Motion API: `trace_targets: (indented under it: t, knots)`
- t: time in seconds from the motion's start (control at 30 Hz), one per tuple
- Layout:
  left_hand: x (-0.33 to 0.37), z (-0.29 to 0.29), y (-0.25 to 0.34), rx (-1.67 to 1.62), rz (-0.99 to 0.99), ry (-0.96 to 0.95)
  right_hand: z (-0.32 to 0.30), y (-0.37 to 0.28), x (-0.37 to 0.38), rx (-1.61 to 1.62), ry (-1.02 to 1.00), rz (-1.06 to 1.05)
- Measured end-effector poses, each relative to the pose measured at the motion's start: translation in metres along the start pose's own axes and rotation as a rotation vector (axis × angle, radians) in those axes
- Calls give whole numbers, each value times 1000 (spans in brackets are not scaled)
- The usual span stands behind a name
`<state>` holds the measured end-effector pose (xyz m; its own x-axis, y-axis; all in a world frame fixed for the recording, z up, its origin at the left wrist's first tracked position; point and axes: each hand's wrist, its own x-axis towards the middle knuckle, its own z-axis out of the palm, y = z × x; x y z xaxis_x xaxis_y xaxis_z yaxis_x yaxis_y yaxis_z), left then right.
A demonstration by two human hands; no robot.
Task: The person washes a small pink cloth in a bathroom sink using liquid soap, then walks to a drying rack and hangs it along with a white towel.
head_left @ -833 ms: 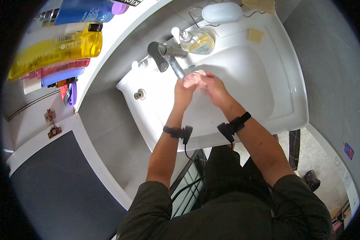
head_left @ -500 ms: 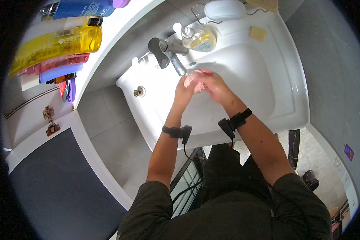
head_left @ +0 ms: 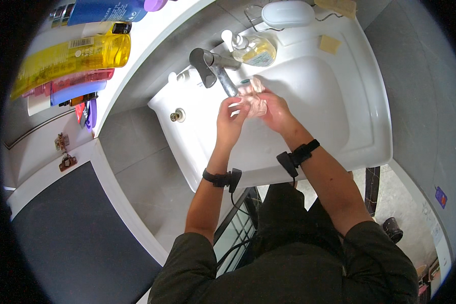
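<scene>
A crumpled pale pink cloth [head_left: 257,105] is bunched between my two hands, just off the spout of the grey metal faucet [head_left: 223,76]. Fingers of my left hand [head_left: 229,120] pinch its left side. My right hand [head_left: 276,112] grips the right side, and a fold of cloth sticks up past its fingertips. Both hands are over the bowl of the white sink [head_left: 294,142]. Whether water is running cannot be made out.
Behind the faucet stands a clear pump bottle [head_left: 258,52] of yellowish liquid. A white soap box [head_left: 287,13] sits on a wire rack, and a yellowish square [head_left: 329,44] lies on the rim. At left, a shelf holds several bottles, one of them yellow [head_left: 81,57].
The cloth was squeezed small between my hands; now it is spread out more. My left hand has drawn slightly left and its fingers have parted from the right hand's.
</scene>
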<state>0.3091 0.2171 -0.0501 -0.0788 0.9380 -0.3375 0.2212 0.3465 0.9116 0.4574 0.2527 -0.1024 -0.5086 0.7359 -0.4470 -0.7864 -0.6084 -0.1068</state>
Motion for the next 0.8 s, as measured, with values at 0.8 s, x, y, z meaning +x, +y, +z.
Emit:
trace_targets:
  t: [0.8]
  knots:
    - [-10, -29, -16, -366, -212, 119, 16, 23, -17, -355, 287, 46]
